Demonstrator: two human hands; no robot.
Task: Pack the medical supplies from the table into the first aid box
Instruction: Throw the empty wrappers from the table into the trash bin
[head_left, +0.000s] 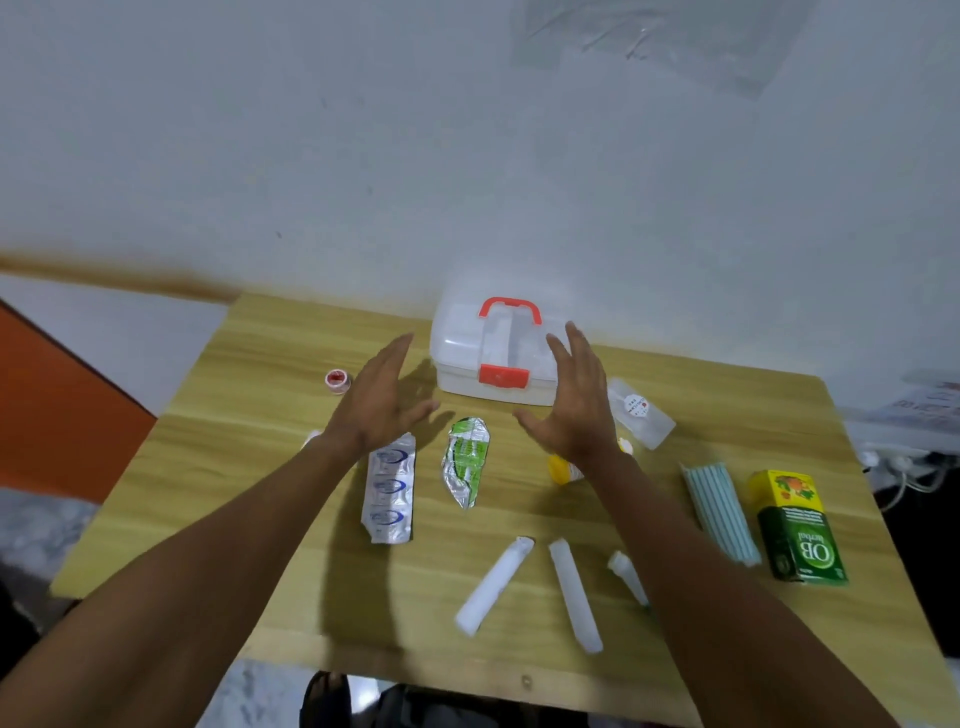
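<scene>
- While the first aid box (491, 358) sits shut at the far middle of the table (270, 353), red latch (503, 376) facing the person and red handle (510, 307) on top, nothing has gone inside yet.
- Left hand (379, 400) and right hand (574, 400) hover on either side of the box front, palms turned inward, fingers spread wide, holding nothing. Neither touches the box.
- Step in hand, as I judge it: getting the box open. Best done by steadying the base with one hand while the other lifts the latch; the lid looks light and the whole box may slide on the smooth wood.
- Just in front of the box: a crumpled green foil strip (466, 460) and a silver tablet strip (390, 491) with blue print.
- Partly hidden under the right wrist: a small yellow thing (562, 468); cannot tell what.
- Right of the box: a clear plastic bottle (641, 413) lying on its side, near the right hand.
- Farther right: a stack of striped face masks (719, 512), then a green and yellow carton (795, 527).
- Near edge: two white wrapped tubes (493, 584) (575, 595), apart from each other.
- Far left: a small roll with a red centre (337, 380).
- Opening the lid back towards the wall should keep it clear of the supplies.
</scene>
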